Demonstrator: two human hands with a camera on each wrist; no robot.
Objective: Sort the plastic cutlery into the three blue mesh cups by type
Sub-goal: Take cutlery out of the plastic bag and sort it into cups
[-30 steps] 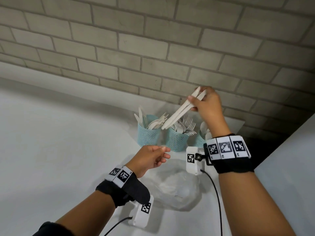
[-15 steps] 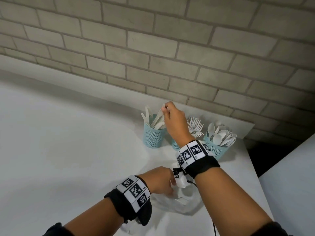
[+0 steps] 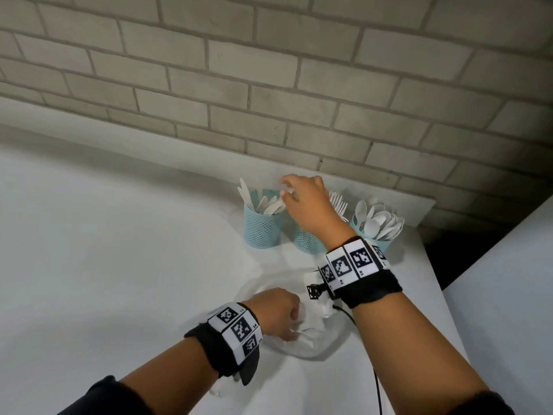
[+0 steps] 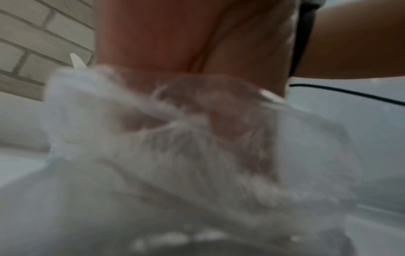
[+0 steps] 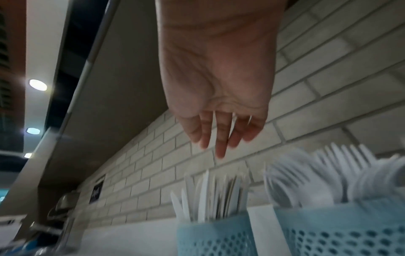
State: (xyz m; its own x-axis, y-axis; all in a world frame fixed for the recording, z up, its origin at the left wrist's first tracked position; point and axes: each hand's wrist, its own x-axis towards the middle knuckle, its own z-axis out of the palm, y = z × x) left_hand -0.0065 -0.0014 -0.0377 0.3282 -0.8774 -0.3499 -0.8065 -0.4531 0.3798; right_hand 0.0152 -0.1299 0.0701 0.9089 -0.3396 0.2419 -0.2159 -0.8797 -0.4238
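Three blue mesh cups stand in a row by the brick wall. The left cup (image 3: 261,232) (image 5: 215,237) holds white knives (image 3: 269,205) (image 5: 206,195). The middle cup (image 3: 306,242) (image 5: 342,232), with forks (image 3: 339,203) (image 5: 342,155), is partly hidden behind my right wrist. Spoons (image 3: 378,218) fill the right cup (image 3: 375,244). My right hand (image 3: 291,190) (image 5: 219,138) hovers above the knife cup with fingers straight and nothing in them. My left hand (image 3: 287,319) grips a crumpled clear plastic bag (image 3: 305,335) (image 4: 175,138) on the white table.
The white table (image 3: 119,265) ends at the brick wall (image 3: 269,85) behind the cups and at an edge on the right, past the spoon cup. A black cable (image 3: 375,384) runs from my right wrist camera across the table front.
My right hand brought the bundle of knives down into the left cup and let go. My left hand dropped onto the plastic bag and closed on it.
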